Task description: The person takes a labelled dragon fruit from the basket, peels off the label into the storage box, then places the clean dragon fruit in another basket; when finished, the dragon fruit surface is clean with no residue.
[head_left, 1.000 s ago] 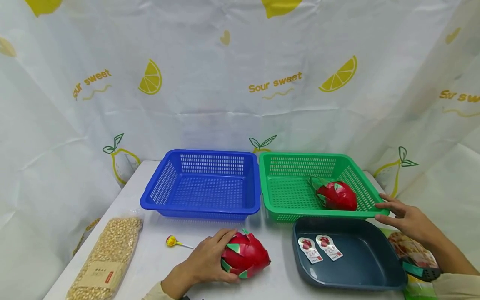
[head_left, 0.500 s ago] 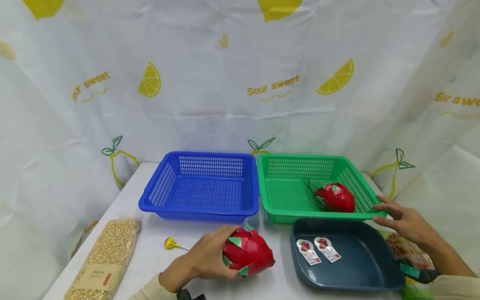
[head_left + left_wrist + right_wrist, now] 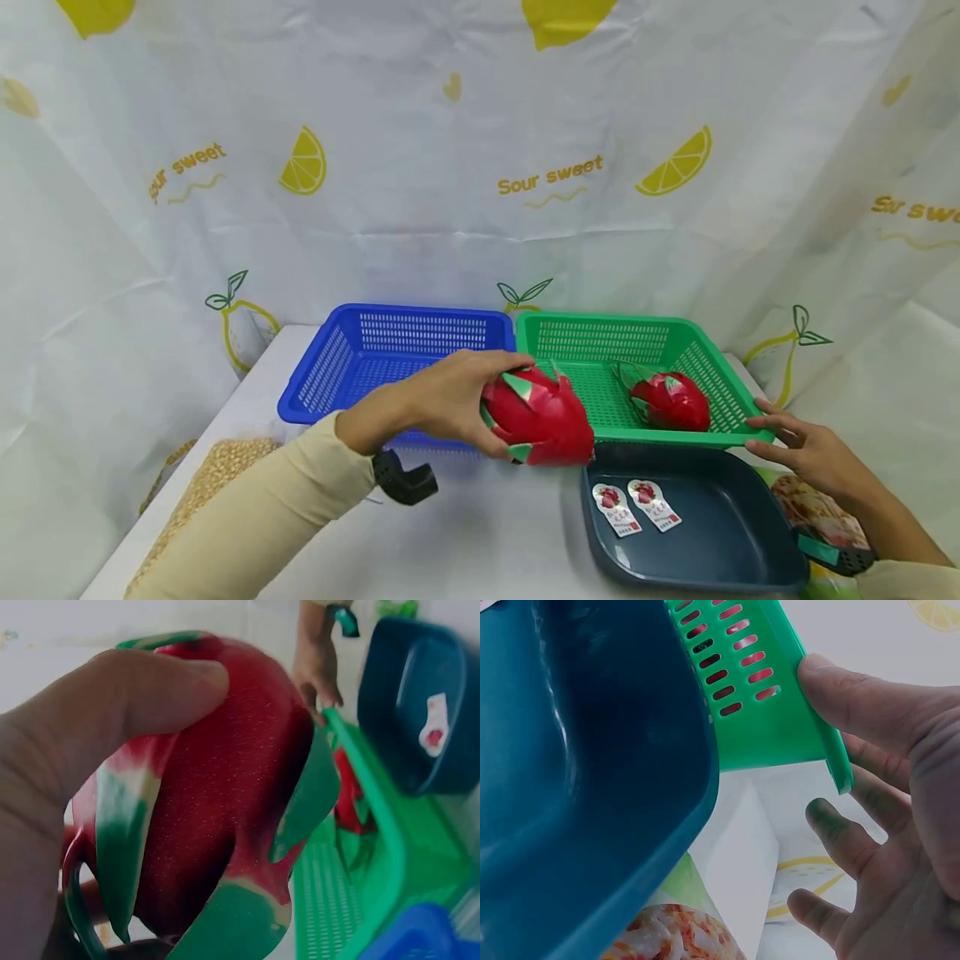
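My left hand [image 3: 461, 400] grips a red dragon fruit [image 3: 547, 421] with green-tipped scales, raised off the table before the gap between the two baskets. Up close in the left wrist view, the thumb lies across the dragon fruit [image 3: 217, 787], and the other fingers are mostly hidden behind it. At the right, my right hand [image 3: 813, 454] holds the near right corner of the green basket [image 3: 600, 436]. The right wrist view has the thumb on the basket's rim [image 3: 810, 712], fingers behind it and the others spread loosely. A second dragon fruit [image 3: 671, 402] lies inside the green basket.
A blue basket [image 3: 300, 408] stands left of the green one. In front of the green basket is a dark blue tray [image 3: 720, 533] with two dragon fruit labels [image 3: 636, 507]. A bag of kernels [image 3: 217, 479] lies left, partly behind the sleeve. A food packet [image 3: 817, 508] lies right.
My left hand has lifted the dragon fruit off the table and carried it up and to the right, toward the green basket. The right hand stays at the basket's corner.
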Demonstrator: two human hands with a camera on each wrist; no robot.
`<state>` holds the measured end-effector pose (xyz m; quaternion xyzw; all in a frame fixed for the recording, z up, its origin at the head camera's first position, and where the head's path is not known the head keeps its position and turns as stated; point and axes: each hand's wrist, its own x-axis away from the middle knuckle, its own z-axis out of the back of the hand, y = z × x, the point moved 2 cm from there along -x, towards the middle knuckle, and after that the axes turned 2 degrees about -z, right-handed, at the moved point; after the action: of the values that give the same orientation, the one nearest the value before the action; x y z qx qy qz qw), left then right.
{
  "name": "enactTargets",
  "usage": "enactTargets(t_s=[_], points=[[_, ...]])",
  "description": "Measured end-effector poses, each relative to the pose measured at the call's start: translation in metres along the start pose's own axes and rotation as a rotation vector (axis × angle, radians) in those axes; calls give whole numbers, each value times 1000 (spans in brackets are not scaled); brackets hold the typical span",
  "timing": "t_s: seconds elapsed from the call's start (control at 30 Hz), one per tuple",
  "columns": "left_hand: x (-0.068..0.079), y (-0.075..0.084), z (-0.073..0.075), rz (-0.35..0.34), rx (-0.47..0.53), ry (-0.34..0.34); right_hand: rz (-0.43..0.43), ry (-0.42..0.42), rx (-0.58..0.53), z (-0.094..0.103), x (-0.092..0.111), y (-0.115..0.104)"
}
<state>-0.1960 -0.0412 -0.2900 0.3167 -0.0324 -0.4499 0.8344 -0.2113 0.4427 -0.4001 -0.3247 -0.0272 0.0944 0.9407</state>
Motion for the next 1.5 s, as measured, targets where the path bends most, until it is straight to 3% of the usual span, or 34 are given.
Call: enactTargets(t_s=[0.17,0.33,0.5,0.7,0.93,1.07,1.23,1.5], points=[[-50,-7,19,-8,16,-104,-13,-14,-13,0,1,2],[-95,-21,20,0,-4,-210,-13,-13,-10,0,0,3],[-130,-38,1,20,2,-330,-27,-19,-12,-2,3,6],[-161,-58,-34,59,-55,-394,-28,-10,-23,-5,3,6],[-178,-79,-58,153,29,-369,-26,-6,-14,-4,3,5],[-180,-90,-70,214,39,-403,-16,-2,-13,-3,1,3],[-183,-96,-85,221,31,-455,-8,-2,-22,-2,-2,2],[-181,-107,-97,259,42,-468,41,47,-49,-3,1,8]])
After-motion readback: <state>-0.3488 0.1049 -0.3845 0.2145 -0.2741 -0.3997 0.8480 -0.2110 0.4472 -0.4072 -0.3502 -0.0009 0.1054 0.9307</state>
